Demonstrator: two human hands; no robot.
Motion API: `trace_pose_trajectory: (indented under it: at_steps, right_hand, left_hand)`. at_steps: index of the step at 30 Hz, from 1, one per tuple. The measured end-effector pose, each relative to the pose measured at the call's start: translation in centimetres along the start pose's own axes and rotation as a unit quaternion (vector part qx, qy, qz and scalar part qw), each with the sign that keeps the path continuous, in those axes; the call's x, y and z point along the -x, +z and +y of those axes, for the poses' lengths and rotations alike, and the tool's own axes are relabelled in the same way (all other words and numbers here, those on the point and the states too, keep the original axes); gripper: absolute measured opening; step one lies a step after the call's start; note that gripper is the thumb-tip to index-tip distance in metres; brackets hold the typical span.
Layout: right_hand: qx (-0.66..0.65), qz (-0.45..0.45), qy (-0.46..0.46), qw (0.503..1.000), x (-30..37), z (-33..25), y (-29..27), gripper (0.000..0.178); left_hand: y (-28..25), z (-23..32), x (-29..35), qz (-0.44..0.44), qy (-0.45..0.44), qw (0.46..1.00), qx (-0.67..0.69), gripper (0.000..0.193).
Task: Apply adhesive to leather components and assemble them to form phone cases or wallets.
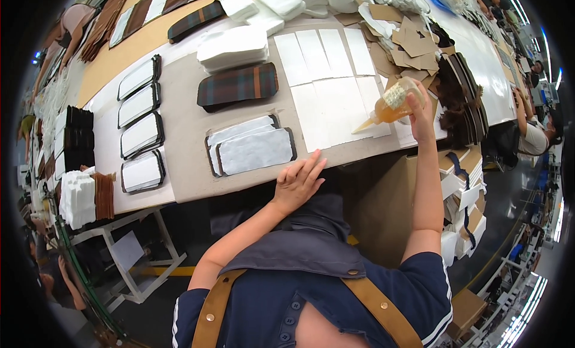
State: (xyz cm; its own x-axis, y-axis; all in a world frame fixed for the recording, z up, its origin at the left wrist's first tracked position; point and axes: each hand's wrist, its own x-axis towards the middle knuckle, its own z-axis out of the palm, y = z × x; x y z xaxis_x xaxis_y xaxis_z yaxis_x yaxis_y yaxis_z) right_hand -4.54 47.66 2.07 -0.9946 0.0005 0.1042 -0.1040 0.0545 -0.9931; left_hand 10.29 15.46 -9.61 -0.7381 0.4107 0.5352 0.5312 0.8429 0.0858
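Observation:
My right hand [423,117] is wrapped round a squeeze bottle [393,104] of amber liquid, tilted so its pale pointed nozzle reaches down to the white sheets [332,111]. These flat rectangles lie side by side on the grey work board [353,155]. At the board's front edge rests my left hand [301,179], fingers extended and holding nothing. Just beyond it lie overlapping pale grey panels [256,149] with dark borders and rounded corners. Behind them sit dark plaid panels [238,86] with an orange stripe, and a stack of white pads [232,49].
Four-sided white panels with black edges [141,105] form a column of stacks at left. Cardboard pieces [413,46] and a brown stack [466,102] lie at right. Below are a scrap-filled box [461,195] and, farther right, another person [536,137].

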Motion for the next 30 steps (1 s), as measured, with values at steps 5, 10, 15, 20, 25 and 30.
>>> trace_pose_trajectory:
  at_steps: [5, 10, 15, 20, 25, 30]
  right_hand:
    - [-0.055, 0.008, 0.000, 0.998, 0.7, -0.1, -0.5, 0.053]
    - [-0.093, 0.115, -0.062, 0.987, -3.4, 0.5, -1.5, 0.052]
    - [-0.068, 0.129, -0.056, 0.988, -6.4, 0.5, -0.6, 0.057]
    - [-0.035, 0.126, -0.033, 0.991, -7.3, 0.8, -0.4, 0.065]
    - [-0.009, 0.112, -0.025, 0.993, -7.3, 0.8, -0.8, 0.071]
    - [0.013, 0.117, -0.005, 0.993, -6.1, 1.1, -2.1, 0.068]
  left_hand:
    - [-0.2, 0.0, -0.2, 0.010, -0.004, 1.000, 0.023, 0.062]
    - [0.0, 0.0, 0.0, -0.002, -0.002, 1.000, 0.007, 0.057]
    - [0.0, 0.0, 0.0, 0.001, 0.001, 1.000, 0.001, 0.057]
    - [-0.2, 0.0, -0.1, 0.007, -0.001, 1.000, 0.024, 0.060]
    - [-0.2, -0.1, -0.2, 0.010, 0.001, 0.999, 0.033, 0.059]
    - [-0.1, 0.0, -0.1, 0.002, 0.000, 1.000, 0.011, 0.055]
